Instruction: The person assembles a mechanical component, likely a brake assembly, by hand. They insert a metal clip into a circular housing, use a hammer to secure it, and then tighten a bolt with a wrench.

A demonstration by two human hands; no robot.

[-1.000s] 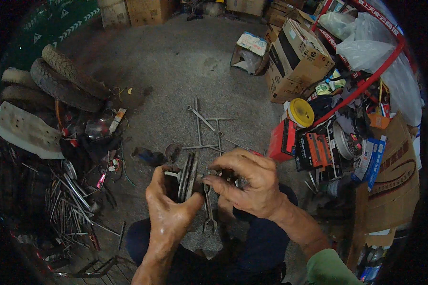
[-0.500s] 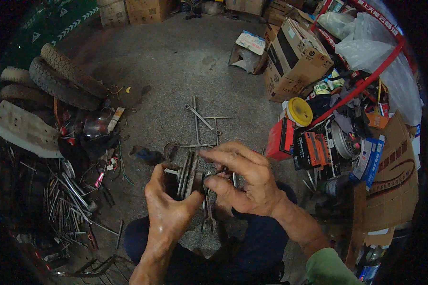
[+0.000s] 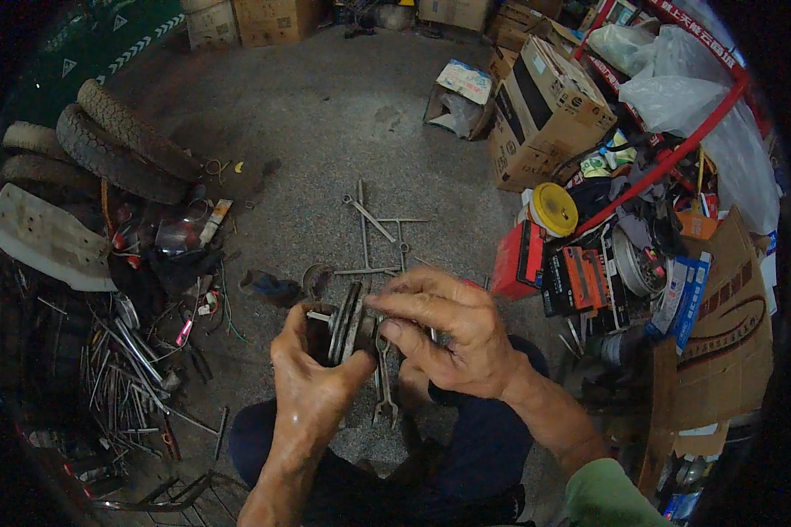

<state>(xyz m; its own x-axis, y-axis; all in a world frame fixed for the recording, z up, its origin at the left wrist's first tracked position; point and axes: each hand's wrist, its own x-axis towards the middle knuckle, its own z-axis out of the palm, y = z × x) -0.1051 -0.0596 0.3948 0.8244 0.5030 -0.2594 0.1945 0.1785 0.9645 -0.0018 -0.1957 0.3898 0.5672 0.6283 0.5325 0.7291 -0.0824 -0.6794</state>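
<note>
My left hand (image 3: pixel 312 373) is wrapped round a round, grooved metal part (image 3: pixel 350 323), held on edge with its thumb at the near side. A short pin or shaft (image 3: pixel 318 316) sticks out of the part's left side. My right hand (image 3: pixel 457 334) is bent against the right side of the part, with fingertips and thumb drawn together there. Whatever lies between those fingertips is hidden. Below the right hand a double-ended wrench (image 3: pixel 385 386) shows, pointing toward me between my knees.
Ahead on the floor lie T-shaped wrenches (image 3: pixel 364 228) and a combination wrench (image 3: pixel 373 221). A metal ring (image 3: pixel 316 279) lies beside a dark blue object (image 3: pixel 271 286). Loose tools (image 3: pixel 119 378) and tires (image 3: pixel 119 145) crowd the left; boxes (image 3: pixel 549 97) and a yellow-lidded bucket (image 3: pixel 554 208) stand right.
The right hand's fingers have drawn closer together and its thumb has shifted up toward the metal part. My left hand keeps its hold in nearly the same place.
</note>
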